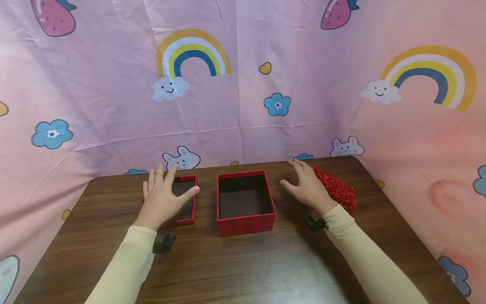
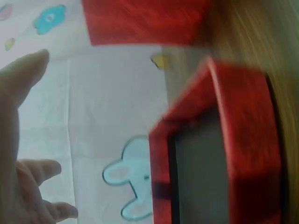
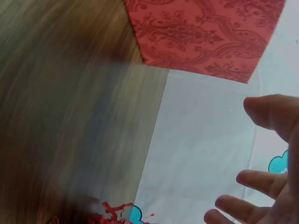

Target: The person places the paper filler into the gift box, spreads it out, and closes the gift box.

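Note:
A red box (image 1: 246, 226) with a dark inside stands in the middle of the table, its top uncovered. To its left lies a shallow red lid (image 1: 194, 202), hollow side up, partly hidden by my left hand (image 1: 159, 198). That hand hovers over the lid with fingers spread and nothing in it. My right hand (image 1: 308, 185) is held between the box and a heap of red shredded paper (image 1: 338, 190), fingers extended and holding nothing. In the right wrist view the patterned side of the box (image 3: 205, 37) shows beyond the thumb.
The brown wooden table (image 1: 243, 270) reaches back to a pink and purple cloth (image 1: 243, 105) printed with rainbows, flowers and rabbits, which also hangs along both sides. A dark strap piece (image 1: 164, 244) sits at the left wrist, another (image 1: 315, 223) at the right.

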Action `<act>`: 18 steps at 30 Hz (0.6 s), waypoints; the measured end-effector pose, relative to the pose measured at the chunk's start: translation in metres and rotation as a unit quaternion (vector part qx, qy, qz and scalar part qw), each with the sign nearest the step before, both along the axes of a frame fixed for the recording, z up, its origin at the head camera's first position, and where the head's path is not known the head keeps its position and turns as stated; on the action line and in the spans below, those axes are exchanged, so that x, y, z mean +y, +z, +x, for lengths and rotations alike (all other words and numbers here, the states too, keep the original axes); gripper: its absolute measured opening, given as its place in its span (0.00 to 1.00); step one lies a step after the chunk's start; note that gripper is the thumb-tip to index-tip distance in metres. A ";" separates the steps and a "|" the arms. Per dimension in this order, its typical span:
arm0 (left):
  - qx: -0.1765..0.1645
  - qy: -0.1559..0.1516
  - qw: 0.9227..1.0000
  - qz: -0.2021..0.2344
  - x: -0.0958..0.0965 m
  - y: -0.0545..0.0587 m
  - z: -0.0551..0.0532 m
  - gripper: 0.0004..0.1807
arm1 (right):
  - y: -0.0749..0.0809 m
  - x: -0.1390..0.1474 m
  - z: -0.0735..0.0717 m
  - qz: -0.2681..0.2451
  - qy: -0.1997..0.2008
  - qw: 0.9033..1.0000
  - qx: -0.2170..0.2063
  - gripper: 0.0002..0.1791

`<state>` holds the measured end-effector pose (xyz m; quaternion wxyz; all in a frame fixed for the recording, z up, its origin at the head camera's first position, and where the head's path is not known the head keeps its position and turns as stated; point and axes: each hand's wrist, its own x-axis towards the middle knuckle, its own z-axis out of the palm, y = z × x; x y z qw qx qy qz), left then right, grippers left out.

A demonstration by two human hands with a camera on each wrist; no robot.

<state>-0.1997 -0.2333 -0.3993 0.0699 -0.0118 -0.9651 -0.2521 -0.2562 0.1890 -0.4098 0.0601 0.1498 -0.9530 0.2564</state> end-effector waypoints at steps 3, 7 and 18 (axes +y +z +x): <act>-0.019 -0.015 0.998 0.050 0.005 0.006 -0.001 0.60 | 0.003 0.000 0.001 -0.015 0.005 1.000 -0.011 0.42; -0.036 -0.031 0.993 0.110 0.012 0.015 0.001 0.57 | 0.010 0.002 0.002 -0.028 0.013 0.999 -0.012 0.40; -0.108 -0.101 0.925 0.351 0.035 0.015 0.005 0.45 | 0.035 0.019 0.003 -0.040 0.041 0.998 -0.003 0.33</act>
